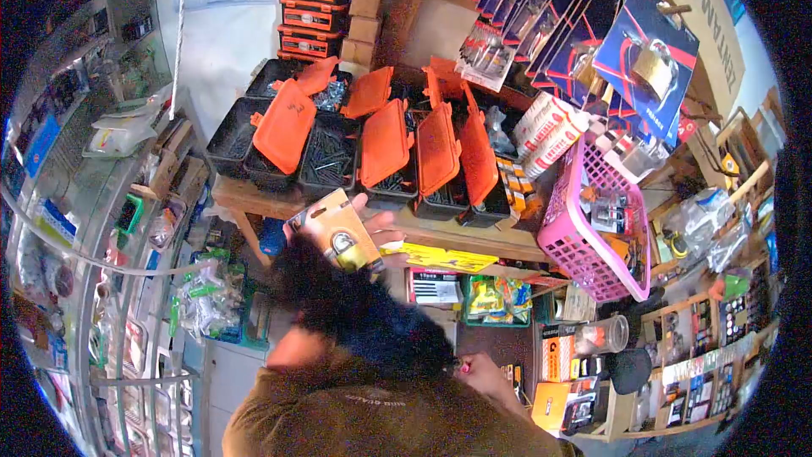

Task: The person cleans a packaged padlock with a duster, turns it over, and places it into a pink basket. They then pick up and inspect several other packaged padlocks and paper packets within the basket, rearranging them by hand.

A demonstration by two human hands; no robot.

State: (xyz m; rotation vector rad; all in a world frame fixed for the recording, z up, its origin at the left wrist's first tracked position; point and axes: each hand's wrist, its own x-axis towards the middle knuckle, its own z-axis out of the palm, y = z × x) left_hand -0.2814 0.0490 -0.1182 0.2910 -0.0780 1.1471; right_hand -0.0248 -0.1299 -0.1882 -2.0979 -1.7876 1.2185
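Tilted upright, a carded padlock (342,241) in orange-brown packaging rests in my left hand (382,224), whose fingers show behind its right edge, below the open screw boxes. Dark hair hides the wrist. Lower down, my right hand (484,372) is closed beside the brown shirt (381,410), with a small pink and shiny bit at its fingertips that is too small to name. Black boxes with orange lids (386,144) stand open on the wooden shelf (406,224), holding dark screws.
At the right of the shelf is a pink basket (592,254) of small packets. Carded padlocks (651,68) hang above it. A glass case (101,228) with packaged goods lines the left side. Below the shelf are a clear jar (602,334) and an orange box (550,406).
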